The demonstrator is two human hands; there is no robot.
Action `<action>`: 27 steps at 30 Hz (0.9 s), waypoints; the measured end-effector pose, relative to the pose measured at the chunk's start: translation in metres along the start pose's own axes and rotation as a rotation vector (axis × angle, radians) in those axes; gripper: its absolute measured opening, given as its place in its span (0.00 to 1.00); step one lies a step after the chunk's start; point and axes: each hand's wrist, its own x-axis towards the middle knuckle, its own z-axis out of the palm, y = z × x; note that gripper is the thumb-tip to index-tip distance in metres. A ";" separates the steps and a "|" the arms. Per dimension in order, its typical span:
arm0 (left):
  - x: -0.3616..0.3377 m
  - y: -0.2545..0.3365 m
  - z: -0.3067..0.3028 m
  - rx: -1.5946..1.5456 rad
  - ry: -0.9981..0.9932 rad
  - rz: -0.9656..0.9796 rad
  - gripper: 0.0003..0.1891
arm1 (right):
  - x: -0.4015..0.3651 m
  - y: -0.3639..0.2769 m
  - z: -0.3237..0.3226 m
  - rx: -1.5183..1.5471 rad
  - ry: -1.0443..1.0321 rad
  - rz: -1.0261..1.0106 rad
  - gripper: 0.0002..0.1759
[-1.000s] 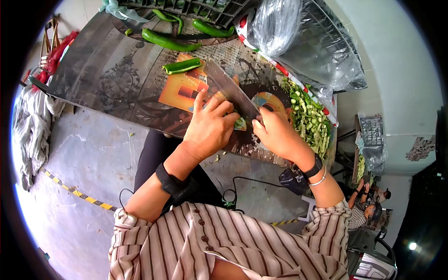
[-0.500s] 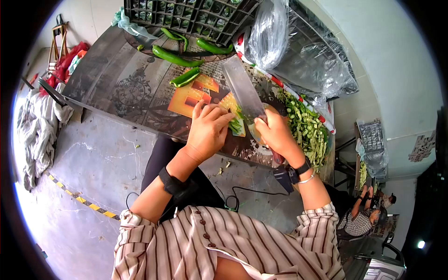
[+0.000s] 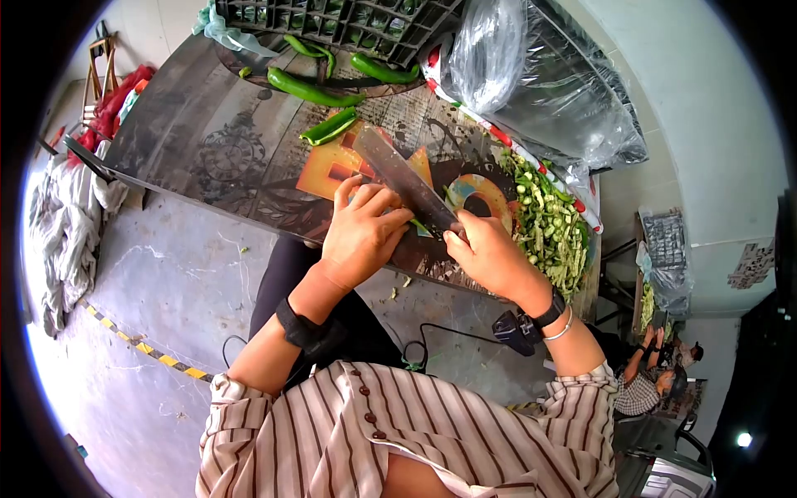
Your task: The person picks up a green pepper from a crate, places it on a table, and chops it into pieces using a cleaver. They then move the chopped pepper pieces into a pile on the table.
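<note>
Hands of a person in a striped shirt work at a patterned tabletop (image 3: 207, 149), seen from a head camera looking down. The right hand (image 3: 490, 253) is clenched around the handle of a cleaver (image 3: 403, 183). The handle itself is hidden inside the fist, and the broad blade slants away from the person with its edge down at the table. Just left of the cleaver, the left hand (image 3: 361, 236) lies palm down with its fingers curled and knuckles close against the flat of the blade. It pins a green pepper piece (image 3: 422, 224), of which only a sliver shows at the fingertips, right beside the cleaver's edge. The step in hand looks like slicing that pepper crosswise, with the blade low, at or near the bottom of a stroke. A further cut would call for lifting the cleaver a little and drawing the left fingertips back along the pepper, kept tucked clear of the edge. Right of the cleaver lies a heap of chopped pepper (image 3: 548, 224). Beyond the cleaver's tip lie whole green peppers (image 3: 330, 127), and farther beyond them stands a black crate (image 3: 332, 17). A clear plastic bag (image 3: 540, 75) bulges beyond and to the right of the cleaver. Well off to the cleaver's right and lower down, another person (image 3: 647, 382) is seated.
</note>
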 end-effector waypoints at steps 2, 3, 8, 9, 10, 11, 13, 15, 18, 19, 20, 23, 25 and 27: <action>0.000 0.001 0.001 0.016 -0.010 -0.006 0.10 | 0.002 0.000 0.001 -0.017 -0.009 -0.010 0.13; 0.000 0.001 0.001 0.035 -0.016 -0.007 0.09 | 0.002 0.001 0.000 -0.019 -0.008 -0.020 0.12; 0.000 0.000 0.002 0.039 -0.046 -0.021 0.09 | 0.007 -0.003 -0.005 -0.065 -0.086 0.011 0.12; 0.000 0.000 0.002 0.042 -0.047 -0.024 0.09 | 0.008 -0.003 -0.004 -0.052 -0.082 0.032 0.12; 0.001 0.000 0.001 0.037 -0.054 -0.030 0.09 | 0.008 -0.003 -0.002 -0.040 -0.079 0.053 0.12; 0.002 0.001 0.000 0.052 -0.056 -0.024 0.09 | 0.009 0.000 0.005 -0.028 -0.048 0.050 0.12; 0.003 0.002 0.001 0.071 -0.041 -0.013 0.08 | 0.016 0.002 0.014 -0.001 -0.008 0.029 0.12; 0.002 0.000 0.002 0.061 -0.024 0.004 0.08 | 0.025 0.007 0.019 0.009 0.073 -0.027 0.12; -0.002 -0.002 0.002 0.039 0.007 0.007 0.07 | 0.030 0.007 0.014 -0.004 0.107 -0.048 0.12; -0.002 -0.003 0.001 0.022 0.015 0.002 0.07 | 0.029 0.005 0.011 0.004 0.092 -0.021 0.12; -0.002 -0.004 0.001 0.027 0.026 -0.003 0.07 | 0.027 0.002 0.008 -0.003 0.087 -0.032 0.12; -0.003 -0.003 0.002 -0.015 0.037 0.023 0.07 | 0.018 -0.005 0.001 -0.013 0.073 0.002 0.12; -0.002 -0.003 0.002 0.018 0.037 0.036 0.07 | 0.014 -0.004 0.002 0.019 0.070 -0.013 0.12; -0.001 -0.003 0.001 0.011 0.034 0.039 0.07 | 0.012 -0.005 0.002 0.017 0.042 -0.048 0.12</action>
